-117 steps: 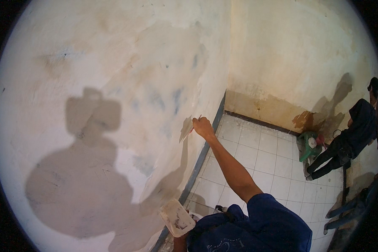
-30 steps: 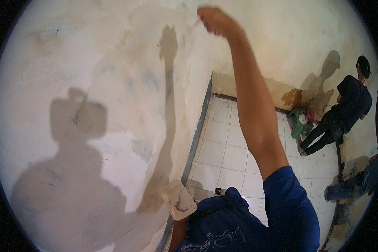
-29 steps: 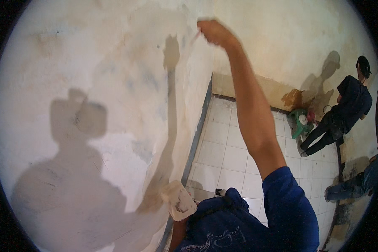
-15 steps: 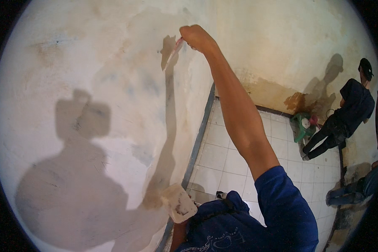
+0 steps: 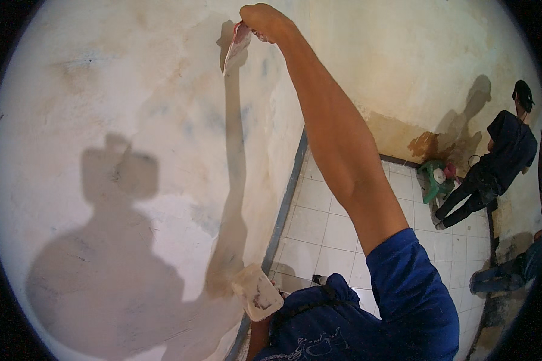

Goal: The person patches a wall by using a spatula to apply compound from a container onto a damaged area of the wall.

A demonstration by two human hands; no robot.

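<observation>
My right hand (image 5: pixel 267 23) is raised high at the top of the view, its fingers closed around a putty knife (image 5: pixel 236 48). The flat blade, reddish near the hand and pale toward its tip, points down in front of the wall (image 5: pixel 162 78); whether it touches the plaster I cannot tell. Low in the middle, a whitish square plastic tub (image 5: pixel 258 293) is held tilted beside the wall, with smears of pale paste inside. Beneath it shows my left forearm (image 5: pixel 258 338); the tub hides most of the left hand holding it.
Grey skirting (image 5: pixel 289 192) runs between the wall and the white tiled floor (image 5: pixel 307 231). At the right, a person in dark clothes (image 5: pixel 506 153) stands near a green stool (image 5: pixel 433 180) with items on it. Another person's legs (image 5: pixel 497 280) show at the right edge.
My right hand and the putty knife have moved up and slightly left along the wall, and more of the blade's flat side now shows. The tub has barely moved.
</observation>
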